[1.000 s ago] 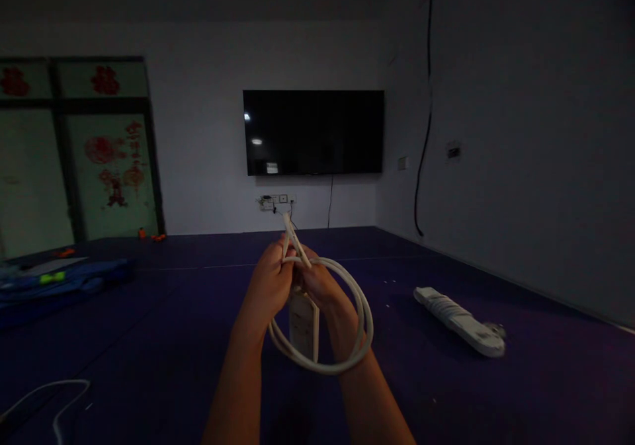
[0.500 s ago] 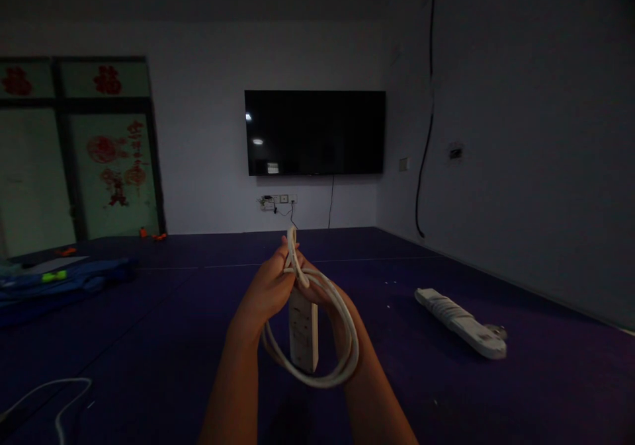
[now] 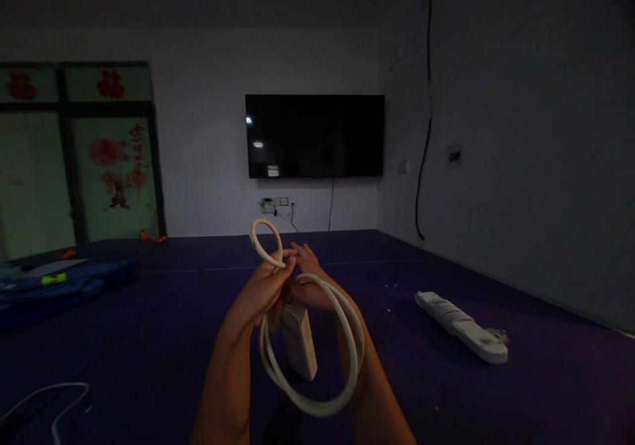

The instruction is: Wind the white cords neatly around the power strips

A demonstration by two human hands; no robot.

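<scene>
In the middle of the view, both hands are close together on the white cord [image 3: 356,346] of a power strip [image 3: 299,342]. My left hand [image 3: 265,286] pinches the cord, and a small loop of it [image 3: 255,230] stands up above the fingers. My right hand [image 3: 317,293] has its thumb against the coiled cord, with the fingertips stretched forward; part of its grip is hidden. Large coils hang below and between the forearms. The power strip hangs tilted beneath the hands, its upper end partly hidden by them.
On the purple surface [image 3: 208,365], a second power strip [image 3: 461,326] wrapped in its cord lies at right. Blue cloth [image 3: 99,280] with a bright green item [image 3: 53,278] is at left. A loose white cable [image 3: 64,385] lies front left. A television [image 3: 315,136] hangs ahead.
The small cord loop has swung left and opened wider above my left hand. My right fingers have stretched forward. The hanging power strip has turned and tilted, and the coils hang slightly lower.
</scene>
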